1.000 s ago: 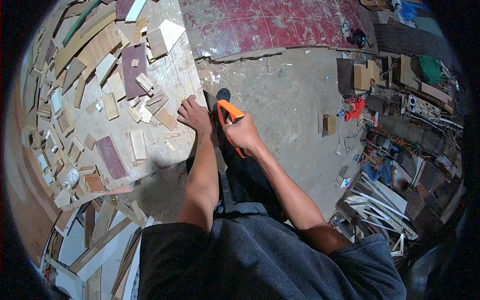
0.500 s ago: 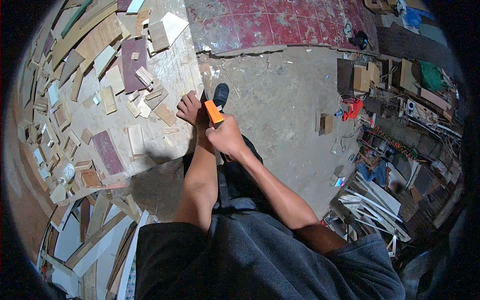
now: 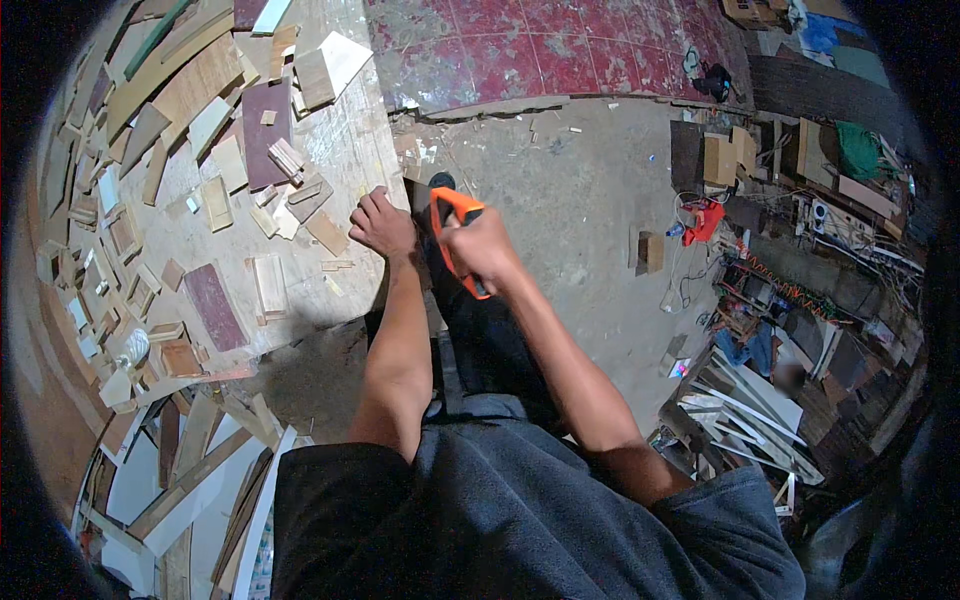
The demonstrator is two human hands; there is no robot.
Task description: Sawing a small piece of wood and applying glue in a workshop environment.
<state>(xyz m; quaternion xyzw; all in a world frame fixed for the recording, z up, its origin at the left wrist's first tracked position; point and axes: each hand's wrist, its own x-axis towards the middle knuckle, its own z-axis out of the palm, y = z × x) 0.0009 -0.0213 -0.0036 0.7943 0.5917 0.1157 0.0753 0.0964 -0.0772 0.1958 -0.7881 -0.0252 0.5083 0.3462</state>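
Note:
At the right edge of the pale plywood work surface (image 3: 340,130), my left hand (image 3: 385,228) lies with its fingers bent over whatever is under them, which I cannot make out. Just to its right, my right hand (image 3: 478,250) is closed round the orange-and-black handle (image 3: 450,205) of a hand saw, held beside that edge. The saw's blade is mostly hidden. A dark shoe (image 3: 442,181) shows on the floor beyond the handle, below the level of the work surface.
Many offcuts (image 3: 190,90) cover the work surface on the left. Long boards and strips (image 3: 200,470) lie at the lower left. Concrete floor (image 3: 580,220) meets red tiles (image 3: 540,50) at a cracked edge. Cables, a red object (image 3: 705,222), cardboard (image 3: 720,155) and wood scraps crowd the right side.
The saw and my right hand shifted left by half a second ago, and now are back to the right, with the handle's side loop showing again. My left hand has moved only slightly.

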